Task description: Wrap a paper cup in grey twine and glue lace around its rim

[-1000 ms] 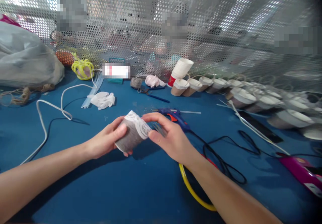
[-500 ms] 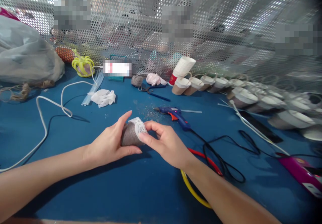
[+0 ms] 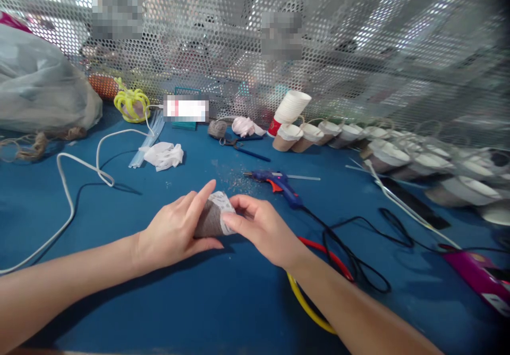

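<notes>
A small cup wrapped in grey-brown twine lies on its side between my hands, low over the table. White lace runs around its wider end, which faces right. My left hand wraps the twine-covered part, thumb below and fingers over the top. At the lace end, my right hand pinches the rim, its thumb on the lace and its other fingers behind. The inside of the cup is hidden. Beyond my right hand lies a blue hot glue gun with a glue stick in its back.
Several twine-wrapped cups with handles stand at the right, near a stack of white paper cups. Scissors, a crumpled white cloth, and glue sticks lie behind. Cables cross the right side, leading toward a magenta power strip.
The cup has turned slightly between my hands, showing a different stretch of lace. My left fingers now lie further over its top; the right hand keeps its pinch at the rim.
</notes>
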A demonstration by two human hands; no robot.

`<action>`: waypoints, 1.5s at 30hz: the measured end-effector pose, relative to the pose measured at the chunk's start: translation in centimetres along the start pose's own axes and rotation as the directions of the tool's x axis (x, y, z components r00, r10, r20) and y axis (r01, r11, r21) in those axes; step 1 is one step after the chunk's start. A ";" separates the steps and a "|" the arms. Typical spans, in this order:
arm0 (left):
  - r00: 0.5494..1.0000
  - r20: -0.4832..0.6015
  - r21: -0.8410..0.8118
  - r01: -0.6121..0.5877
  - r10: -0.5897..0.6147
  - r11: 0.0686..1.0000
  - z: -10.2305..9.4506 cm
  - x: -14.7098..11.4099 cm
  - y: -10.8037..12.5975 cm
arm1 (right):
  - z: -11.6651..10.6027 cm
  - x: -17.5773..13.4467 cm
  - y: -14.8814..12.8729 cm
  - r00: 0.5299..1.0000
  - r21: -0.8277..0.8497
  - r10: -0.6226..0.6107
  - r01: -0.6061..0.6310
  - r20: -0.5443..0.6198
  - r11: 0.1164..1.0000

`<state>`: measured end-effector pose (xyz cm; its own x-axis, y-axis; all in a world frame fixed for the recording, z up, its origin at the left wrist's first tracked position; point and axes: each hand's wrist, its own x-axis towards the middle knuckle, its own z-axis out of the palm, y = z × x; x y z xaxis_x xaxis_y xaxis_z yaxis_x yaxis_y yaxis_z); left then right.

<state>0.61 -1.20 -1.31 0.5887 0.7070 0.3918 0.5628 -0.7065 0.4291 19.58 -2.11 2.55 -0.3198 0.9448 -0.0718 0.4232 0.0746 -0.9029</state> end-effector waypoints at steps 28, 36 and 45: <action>0.943 -0.321 -0.255 -0.171 0.084 0.952 -2.2 1.0 -0.8 | 0.1 0.2 0.0 0.992 -0.137 -0.095 0.083 -0.079 0.987; 0.980 -0.197 -0.292 -0.065 0.006 0.954 -1.0 1.3 -1.2 | 0.0 0.1 0.0 0.991 -0.123 -0.112 0.103 -0.069 0.987; 0.969 -0.195 -0.344 -0.210 0.149 0.915 -2.5 0.6 0.5 | 0.1 0.3 0.1 0.992 -0.117 -0.092 0.081 -0.090 0.990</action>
<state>-0.14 -1.04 1.16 0.5416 0.5863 0.6024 0.1915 -0.7838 0.5907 19.48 -1.86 2.42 -0.2795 0.9589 0.0498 0.4918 0.1875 -0.8503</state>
